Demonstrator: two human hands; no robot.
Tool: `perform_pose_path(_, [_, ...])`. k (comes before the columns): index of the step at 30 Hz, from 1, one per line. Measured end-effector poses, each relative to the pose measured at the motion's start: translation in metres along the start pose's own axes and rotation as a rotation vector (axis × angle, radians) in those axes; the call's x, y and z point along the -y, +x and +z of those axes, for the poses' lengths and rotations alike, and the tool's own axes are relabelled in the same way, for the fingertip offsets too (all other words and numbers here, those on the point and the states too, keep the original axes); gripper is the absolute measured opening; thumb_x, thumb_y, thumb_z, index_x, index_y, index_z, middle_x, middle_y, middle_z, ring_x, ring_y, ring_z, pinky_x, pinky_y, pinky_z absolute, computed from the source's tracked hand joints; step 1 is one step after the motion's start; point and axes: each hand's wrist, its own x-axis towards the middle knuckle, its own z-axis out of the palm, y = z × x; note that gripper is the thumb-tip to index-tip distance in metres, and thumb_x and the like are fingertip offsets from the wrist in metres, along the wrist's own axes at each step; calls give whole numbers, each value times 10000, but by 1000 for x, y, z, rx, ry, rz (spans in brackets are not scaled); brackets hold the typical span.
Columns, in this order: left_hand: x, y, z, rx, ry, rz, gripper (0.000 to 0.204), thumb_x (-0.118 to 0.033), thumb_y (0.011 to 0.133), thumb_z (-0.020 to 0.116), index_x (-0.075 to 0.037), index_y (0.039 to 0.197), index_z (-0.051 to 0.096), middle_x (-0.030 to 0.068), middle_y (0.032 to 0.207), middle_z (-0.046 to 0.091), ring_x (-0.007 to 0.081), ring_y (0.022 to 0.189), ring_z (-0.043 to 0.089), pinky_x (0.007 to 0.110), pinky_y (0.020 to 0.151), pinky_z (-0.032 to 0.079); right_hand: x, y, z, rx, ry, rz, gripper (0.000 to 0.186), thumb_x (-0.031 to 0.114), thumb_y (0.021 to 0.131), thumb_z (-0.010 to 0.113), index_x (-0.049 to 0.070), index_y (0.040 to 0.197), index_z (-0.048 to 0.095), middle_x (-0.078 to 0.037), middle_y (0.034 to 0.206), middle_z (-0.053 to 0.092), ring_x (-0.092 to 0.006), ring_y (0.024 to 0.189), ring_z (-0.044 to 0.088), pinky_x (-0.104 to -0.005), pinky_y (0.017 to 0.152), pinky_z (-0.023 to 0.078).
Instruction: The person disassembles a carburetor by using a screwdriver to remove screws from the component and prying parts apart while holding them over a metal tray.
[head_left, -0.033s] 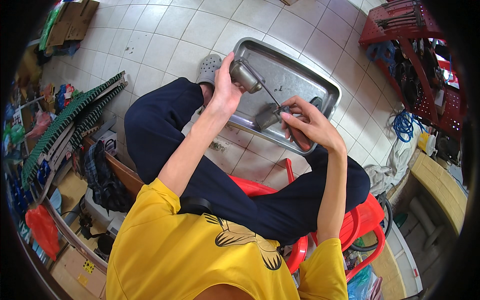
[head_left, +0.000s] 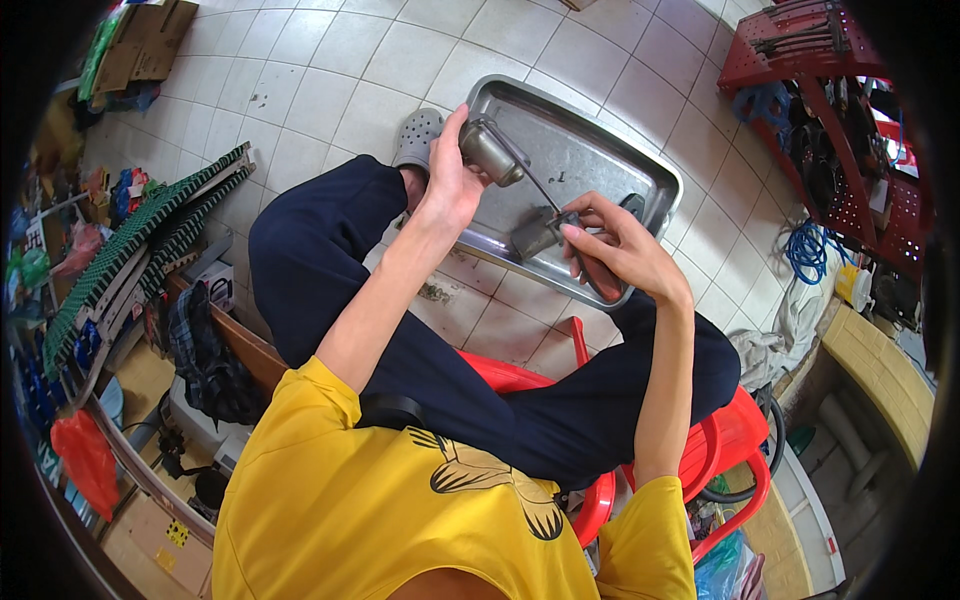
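My left hand [head_left: 457,180] is closed around a grey metal cylindrical part [head_left: 491,157], held above the left end of a metal tray [head_left: 585,112]. In my right hand [head_left: 622,245] is a screwdriver [head_left: 602,280] with a red and dark handle. Its long thin shaft points up and left to the cylindrical part. Whether the tip touches it or passes beside it I cannot tell. Below the shaft, a dark grey metal piece [head_left: 533,236] lies in the tray near its front edge. Partly behind my right hand, a black object [head_left: 632,204] shows at the tray's right end.
Tiled floor [head_left: 340,60] surrounds the tray. A red perforated rack [head_left: 800,45] with tools stands at the right, near a coiled blue cable [head_left: 808,250]. Green-and-black strips [head_left: 150,220] and clutter lie at the left. A red plastic chair [head_left: 725,440] is beneath me.
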Motion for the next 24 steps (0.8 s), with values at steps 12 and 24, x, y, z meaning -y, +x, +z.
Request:
perform_pose_path(12, [0,2,1,-26,35,25,437,-532,1015,618,-117,1150,642,58,1062,654,193,993,632,411,889,538,1,-2,0,-11,32,1,382,292,1053,670,-19,1261,593,-111,911,711,-155,739,724,-305,708,564])
perform_pose_path(24, [3,13,-9,-54,12,190,607,-497,970,690,-78,1281,379,105,1235,481,211,1125,528,484,892,505,-4,12,27,-350,112,-109,285,205,947,798,12,1136,705,-34,723,657,-83,571,607,-245,537,442])
